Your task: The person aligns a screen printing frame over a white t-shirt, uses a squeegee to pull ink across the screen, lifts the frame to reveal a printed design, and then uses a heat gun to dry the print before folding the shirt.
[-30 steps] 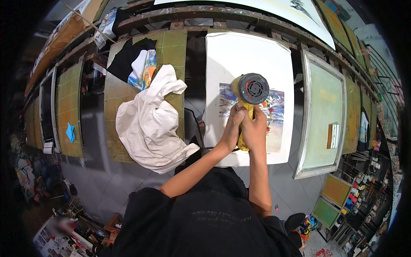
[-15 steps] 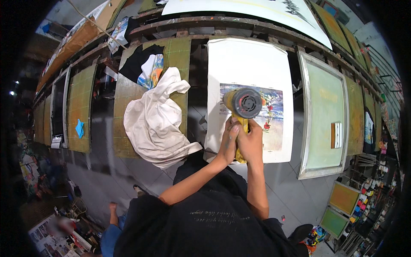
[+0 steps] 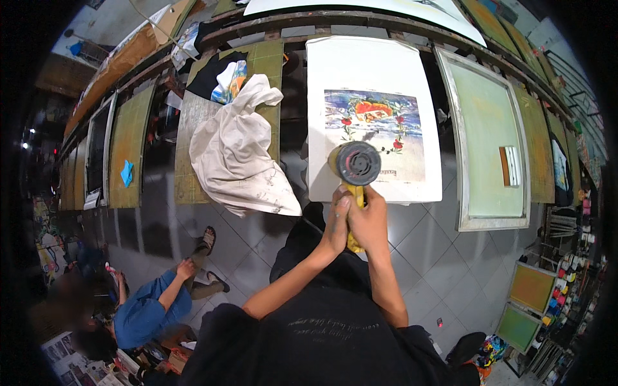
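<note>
Both my left hand (image 3: 335,222) and my right hand (image 3: 370,222) are closed around the handle of a yellow hot-air gun (image 3: 357,164) with a round black vented end, which faces up toward me. The gun hangs over the near edge of a white fabric (image 3: 373,64) spread flat on a board. On the fabric is a colourful print (image 3: 405,106) with blue, red flowers and pale lower part, partly hidden by the gun. Left of it, a crumpled white cloth (image 3: 235,161) and black garment (image 3: 206,80) lie on a greenish board (image 3: 261,58).
A framed screen (image 3: 489,122) with a squeegee (image 3: 508,165) stands on the right. More boards (image 3: 125,145), one with a blue rag (image 3: 127,172), are on the left. Racked screens (image 3: 524,289) are at lower right. A seated co-worker in blue (image 3: 145,312) is at lower left.
The gun and both hands have moved toward me, to the print's near edge, uncovering more of the picture. The view has shifted, and the co-worker now shows at lower left.
</note>
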Tool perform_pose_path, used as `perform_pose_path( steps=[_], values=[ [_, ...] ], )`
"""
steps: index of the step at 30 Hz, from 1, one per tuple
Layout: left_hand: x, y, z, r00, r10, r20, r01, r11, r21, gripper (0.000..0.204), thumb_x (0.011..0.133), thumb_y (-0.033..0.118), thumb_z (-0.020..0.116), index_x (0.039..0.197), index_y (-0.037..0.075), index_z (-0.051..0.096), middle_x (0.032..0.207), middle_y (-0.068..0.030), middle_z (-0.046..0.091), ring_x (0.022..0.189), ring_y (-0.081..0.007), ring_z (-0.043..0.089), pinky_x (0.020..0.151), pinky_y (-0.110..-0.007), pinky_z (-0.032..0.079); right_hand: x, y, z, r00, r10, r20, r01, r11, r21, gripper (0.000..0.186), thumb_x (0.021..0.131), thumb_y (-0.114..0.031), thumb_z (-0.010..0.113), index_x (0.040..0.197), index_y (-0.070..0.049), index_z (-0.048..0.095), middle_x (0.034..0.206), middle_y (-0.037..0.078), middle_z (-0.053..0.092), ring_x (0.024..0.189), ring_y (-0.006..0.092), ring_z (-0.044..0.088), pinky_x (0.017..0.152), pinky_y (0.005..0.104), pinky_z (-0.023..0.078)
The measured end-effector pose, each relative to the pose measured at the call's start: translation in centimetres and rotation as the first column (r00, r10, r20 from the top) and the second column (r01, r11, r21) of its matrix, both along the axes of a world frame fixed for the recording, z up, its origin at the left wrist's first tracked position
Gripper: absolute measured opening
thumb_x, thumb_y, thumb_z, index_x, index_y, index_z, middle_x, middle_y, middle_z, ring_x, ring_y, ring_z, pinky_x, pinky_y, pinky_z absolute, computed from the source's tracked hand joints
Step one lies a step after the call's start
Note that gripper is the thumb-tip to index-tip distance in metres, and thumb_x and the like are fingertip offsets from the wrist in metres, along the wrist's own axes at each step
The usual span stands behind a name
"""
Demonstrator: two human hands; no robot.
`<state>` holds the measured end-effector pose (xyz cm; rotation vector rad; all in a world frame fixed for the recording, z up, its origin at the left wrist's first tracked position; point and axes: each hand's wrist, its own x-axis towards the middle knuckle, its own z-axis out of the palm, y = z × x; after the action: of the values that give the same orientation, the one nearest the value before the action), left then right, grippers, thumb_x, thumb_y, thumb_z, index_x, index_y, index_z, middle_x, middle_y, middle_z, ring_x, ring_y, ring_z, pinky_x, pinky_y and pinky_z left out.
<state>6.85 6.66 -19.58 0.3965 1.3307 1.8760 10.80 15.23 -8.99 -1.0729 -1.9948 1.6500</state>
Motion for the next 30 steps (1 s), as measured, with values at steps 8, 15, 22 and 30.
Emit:
perform_pose_path(
  steps=[8, 15, 22, 30],
  values=[
    [3.0, -0.4, 1.9, 0.985, -0.082, -0.152, 0.084, 0.996, 0.007, 0.059, 0.115, 0.047, 0.033, 0.142, -0.004, 0.046, 0.134, -0.0154, 0.053, 0.127, -0.0243, 0.050, 0.113, -0.036, 0.038, 4.0, -1.5, 0.3, 0.987, -0.118, 0.113, 0.112, 0.992, 0.057, 0.031, 0.088, -0.014, 0.076, 0.115, 0.001, 0.073, 0.098, 0.020, 0.079, 0.089, 0.0330, 0.078, 0.081, 0.0414, 0.060],
    [2.2, 0.3, 0.6, 0.913, -0.201, -0.356, 0.158, 0.976, -0.147, 0.068, 0.114, 0.048, 0.041, 0.153, -0.008, 0.037, 0.145, -0.0213, 0.053, 0.135, -0.0254, 0.051, 0.116, -0.037, 0.039, 3.9, 0.1, -0.9, 0.990, -0.142, 0.000, 0.142, 0.989, -0.027, 0.030, 0.090, -0.014, 0.075, 0.112, 0.006, 0.072, 0.094, 0.015, 0.078, 0.086, 0.0194, 0.074, 0.079, 0.0377, 0.059],
    [-3.8, 6.8, -0.5, 0.936, -0.230, -0.266, 0.211, 0.973, -0.097, 0.077, 0.112, 0.051, 0.050, 0.159, -0.008, 0.031, 0.148, -0.0214, 0.053, 0.139, -0.0245, 0.050, 0.117, -0.036, 0.040, -1.8, 5.5, -1.3, 0.989, -0.146, 0.006, 0.145, 0.989, 0.025, 0.035, 0.102, -0.020, 0.069, 0.116, 0.012, 0.070, 0.098, 0.013, 0.076, 0.088, 0.0134, 0.064, 0.082, 0.0328, 0.053],
    [-12.3, 13.7, 1.7, 0.984, -0.124, 0.130, 0.112, 0.989, 0.094, 0.076, 0.112, 0.049, 0.053, 0.159, -0.007, 0.032, 0.144, -0.0195, 0.056, 0.133, -0.0217, 0.053, 0.114, -0.035, 0.043, -11.5, 12.5, -1.4, 0.976, -0.215, -0.025, 0.216, 0.976, 0.023, 0.037, 0.101, -0.024, 0.073, 0.112, 0.012, 0.073, 0.092, 0.015, 0.076, 0.084, 0.0163, 0.065, 0.080, 0.0341, 0.053]
  ],
)
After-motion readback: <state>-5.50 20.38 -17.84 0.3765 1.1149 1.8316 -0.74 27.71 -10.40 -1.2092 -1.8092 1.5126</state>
